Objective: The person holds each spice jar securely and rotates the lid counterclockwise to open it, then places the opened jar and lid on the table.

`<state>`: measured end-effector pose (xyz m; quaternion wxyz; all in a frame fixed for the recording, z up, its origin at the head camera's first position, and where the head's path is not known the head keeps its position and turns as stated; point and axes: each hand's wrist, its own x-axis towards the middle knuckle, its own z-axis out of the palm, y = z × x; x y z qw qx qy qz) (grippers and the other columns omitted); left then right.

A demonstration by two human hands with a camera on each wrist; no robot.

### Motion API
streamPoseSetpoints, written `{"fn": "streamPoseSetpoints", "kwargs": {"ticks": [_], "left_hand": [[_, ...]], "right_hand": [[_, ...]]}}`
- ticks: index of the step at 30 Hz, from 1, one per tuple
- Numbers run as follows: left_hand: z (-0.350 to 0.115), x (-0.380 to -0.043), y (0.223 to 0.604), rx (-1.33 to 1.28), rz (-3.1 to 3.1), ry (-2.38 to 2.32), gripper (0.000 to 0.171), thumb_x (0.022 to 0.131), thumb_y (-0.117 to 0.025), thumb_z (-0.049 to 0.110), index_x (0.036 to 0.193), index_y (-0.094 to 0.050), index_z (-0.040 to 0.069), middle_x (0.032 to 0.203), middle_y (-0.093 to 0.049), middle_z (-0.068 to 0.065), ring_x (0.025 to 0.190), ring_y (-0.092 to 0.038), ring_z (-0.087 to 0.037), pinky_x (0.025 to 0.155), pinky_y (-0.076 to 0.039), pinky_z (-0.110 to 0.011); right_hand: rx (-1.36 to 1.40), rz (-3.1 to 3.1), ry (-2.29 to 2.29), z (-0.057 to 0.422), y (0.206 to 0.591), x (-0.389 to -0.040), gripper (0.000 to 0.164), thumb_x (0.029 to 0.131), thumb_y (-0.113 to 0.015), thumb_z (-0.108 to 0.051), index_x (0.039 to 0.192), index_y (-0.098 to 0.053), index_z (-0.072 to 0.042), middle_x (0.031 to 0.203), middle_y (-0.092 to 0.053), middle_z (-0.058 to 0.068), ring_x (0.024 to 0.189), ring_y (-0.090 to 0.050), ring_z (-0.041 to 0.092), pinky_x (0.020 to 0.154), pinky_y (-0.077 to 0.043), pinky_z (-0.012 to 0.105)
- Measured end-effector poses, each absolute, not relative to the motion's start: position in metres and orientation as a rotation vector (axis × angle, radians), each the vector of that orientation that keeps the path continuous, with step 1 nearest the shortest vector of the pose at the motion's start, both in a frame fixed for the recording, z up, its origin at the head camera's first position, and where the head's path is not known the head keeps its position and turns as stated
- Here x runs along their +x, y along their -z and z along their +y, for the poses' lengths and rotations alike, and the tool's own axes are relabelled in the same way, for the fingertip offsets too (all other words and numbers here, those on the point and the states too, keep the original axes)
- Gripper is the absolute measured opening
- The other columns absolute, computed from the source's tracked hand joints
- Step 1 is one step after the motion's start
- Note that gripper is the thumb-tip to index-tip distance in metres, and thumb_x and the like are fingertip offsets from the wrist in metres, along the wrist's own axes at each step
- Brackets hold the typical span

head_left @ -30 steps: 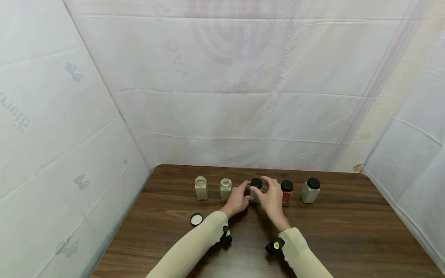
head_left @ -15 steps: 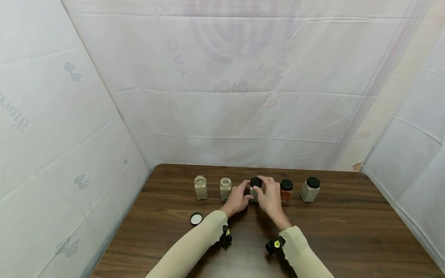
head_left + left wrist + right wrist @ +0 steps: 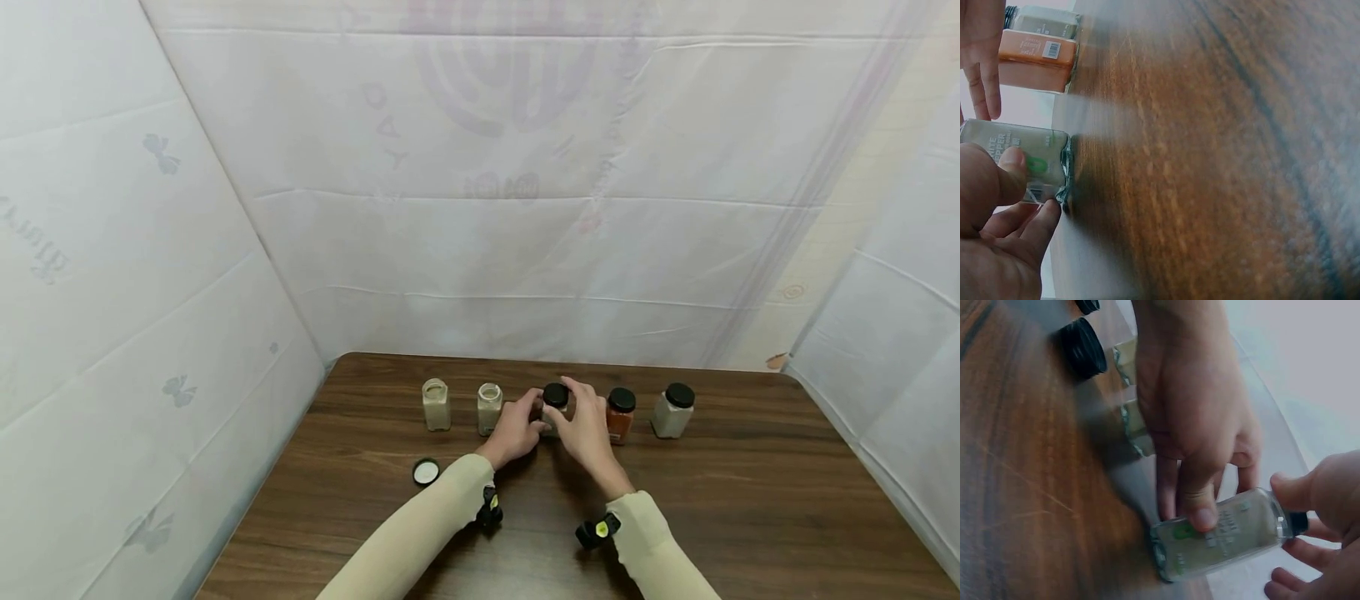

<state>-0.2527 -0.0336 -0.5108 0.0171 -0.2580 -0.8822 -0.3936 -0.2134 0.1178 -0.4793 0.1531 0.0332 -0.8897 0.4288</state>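
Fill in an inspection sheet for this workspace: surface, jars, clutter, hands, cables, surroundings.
Surface: wood-grain table, dark brown.
Jars: five in a row. From left: two open jars with pale contents, the middle jar upright with its black cap on, the orange jar and the end jar, both capped.
Clutter: two loose black lids in the right wrist view; the head view shows only one.
Hands: left hand grips the middle jar's body; right hand is around its cap, contact unclear.
Cables: nothing seen.
Surroundings: pale printed sheets behind and at both sides.
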Motion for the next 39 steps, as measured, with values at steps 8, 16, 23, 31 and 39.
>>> {"fn": "streamPoseSetpoints", "kwargs": {"ticks": [8, 16, 23, 31, 39], "left_hand": [[-0.032, -0.253, 0.512, -0.811, -2.728, 1.226, 0.039, 0.097, -0.068, 0.004, 0.134, -0.057, 0.009, 0.118, -0.073, -0.008, 0.106, -0.069, -0.023, 0.092, -0.055, -0.039], [-0.034, -0.253, 0.511, -0.800, -2.733, 1.231, 0.040, 0.097, -0.070, 0.006, 0.134, -0.057, 0.009, 0.118, -0.073, -0.008, 0.106, -0.069, -0.024, 0.092, -0.055, -0.039], [-0.034, -0.252, 0.509, -0.797, -2.748, 1.240, 0.041, 0.098, -0.070, 0.008, 0.137, -0.056, 0.008, 0.120, -0.072, -0.010, 0.107, -0.069, -0.026, 0.093, -0.055, -0.041], [-0.034, -0.251, 0.510, -0.795, -2.756, 1.237, 0.041, 0.098, -0.069, 0.009, 0.137, -0.055, 0.007, 0.121, -0.071, -0.011, 0.107, -0.069, -0.027, 0.093, -0.055, -0.042], [-0.034, -0.251, 0.510, -0.769, -2.749, 1.245, 0.039, 0.097, -0.071, 0.008, 0.134, -0.057, 0.009, 0.117, -0.072, -0.009, 0.105, -0.069, -0.026, 0.092, -0.055, -0.042]], "right_hand": [[0.010, -2.452, -1.230, 0.117, 0.479, -0.213, 0.050, 0.086, -0.086, -0.020, 0.127, -0.064, -0.001, 0.120, -0.063, 0.019, 0.105, -0.051, 0.036, 0.088, -0.044, 0.050], [0.043, -2.470, -1.241, 0.118, 0.475, -0.213, 0.042, 0.090, -0.081, -0.014, 0.128, -0.067, -0.001, 0.123, -0.064, 0.020, 0.109, -0.054, 0.038, 0.090, -0.047, 0.053], [0.185, -2.551, -1.185, 0.122, 0.471, -0.215, 0.042, 0.095, -0.070, -0.001, 0.137, -0.063, -0.002, 0.135, -0.061, 0.021, 0.119, -0.051, 0.043, 0.098, -0.045, 0.058], [0.191, -2.628, -1.210, 0.127, 0.469, -0.214, 0.050, 0.096, -0.071, -0.004, 0.145, -0.057, -0.005, 0.141, -0.056, 0.022, 0.126, -0.049, 0.045, 0.100, -0.044, 0.061], [0.097, -2.562, -1.224, 0.127, 0.468, -0.214, 0.052, 0.089, -0.083, -0.021, 0.134, -0.065, -0.002, 0.128, -0.064, 0.022, 0.118, -0.056, 0.040, 0.096, -0.047, 0.057]]}}
